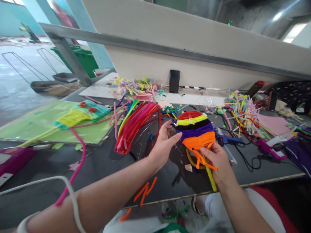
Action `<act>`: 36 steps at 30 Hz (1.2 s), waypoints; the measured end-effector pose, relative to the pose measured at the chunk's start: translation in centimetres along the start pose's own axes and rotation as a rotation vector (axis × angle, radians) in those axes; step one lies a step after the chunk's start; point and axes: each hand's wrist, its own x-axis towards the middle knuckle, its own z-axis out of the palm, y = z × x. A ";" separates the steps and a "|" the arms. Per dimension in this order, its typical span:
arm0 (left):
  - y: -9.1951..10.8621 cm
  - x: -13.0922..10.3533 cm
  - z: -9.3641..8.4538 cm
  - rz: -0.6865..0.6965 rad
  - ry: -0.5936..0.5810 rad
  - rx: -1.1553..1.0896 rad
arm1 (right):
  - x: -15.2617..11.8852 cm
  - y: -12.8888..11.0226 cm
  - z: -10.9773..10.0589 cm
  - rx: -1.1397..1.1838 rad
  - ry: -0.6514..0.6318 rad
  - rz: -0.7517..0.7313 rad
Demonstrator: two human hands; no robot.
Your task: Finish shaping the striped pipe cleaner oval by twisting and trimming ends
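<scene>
A rounded pipe-cleaner craft (pixel 196 129) is banded in red, yellow, black, purple and orange. My right hand (pixel 217 161) pinches its lower right edge, where loose orange ends and a yellow stem (pixel 211 178) hang down. At the craft's left edge is my left hand (pixel 164 142), its thumb and fingers apart; whether the thumb touches the craft I cannot tell. To the left lies a thick bundle of pipe cleaners (pixel 137 127), mostly red and pink. Short orange pieces (pixel 145 192) are scattered near the table's front edge.
A finished-looking yellow and teal craft (pixel 82 113) rests on a green sheet (pixel 31 119). A phone (pixel 174 81) leans against the back panel. On the right are a blue glue gun (pixel 228 139), dark cables and piled colourful pieces (pixel 243 106). A white cable (pixel 70 191) crosses my left forearm.
</scene>
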 end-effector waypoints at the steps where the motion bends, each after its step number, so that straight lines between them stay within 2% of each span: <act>1: 0.3 -0.1 0.2 -0.113 -0.097 -0.195 | -0.1 -0.1 0.0 -0.001 0.008 -0.019; 3: 0.8 -0.5 0.7 -0.361 -0.295 -0.510 | -0.1 0.0 0.0 -0.008 0.013 -0.044; 4: 1.0 -0.8 1.0 -0.452 -0.367 -0.592 | -0.1 0.2 0.0 -0.011 0.009 -0.046; 6: 1.1 -1.2 1.4 -0.548 -0.404 -0.661 | 0.0 0.5 0.0 -0.013 -0.008 -0.044; 11: 0.6 -1.6 1.6 -0.516 -0.323 -0.624 | 0.0 1.1 0.0 0.007 -0.075 -0.054; 23: 0.6 -1.7 1.6 -0.447 -0.377 -0.586 | 0.2 1.7 0.5 0.045 0.011 -0.063; 29: 0.2 -1.1 1.4 -0.417 -0.389 -0.402 | 0.0 1.5 0.4 0.093 -0.041 -0.058; 36: -0.1 -1.1 1.5 -0.428 -0.377 -0.324 | 0.0 1.4 0.3 0.066 -0.047 -0.046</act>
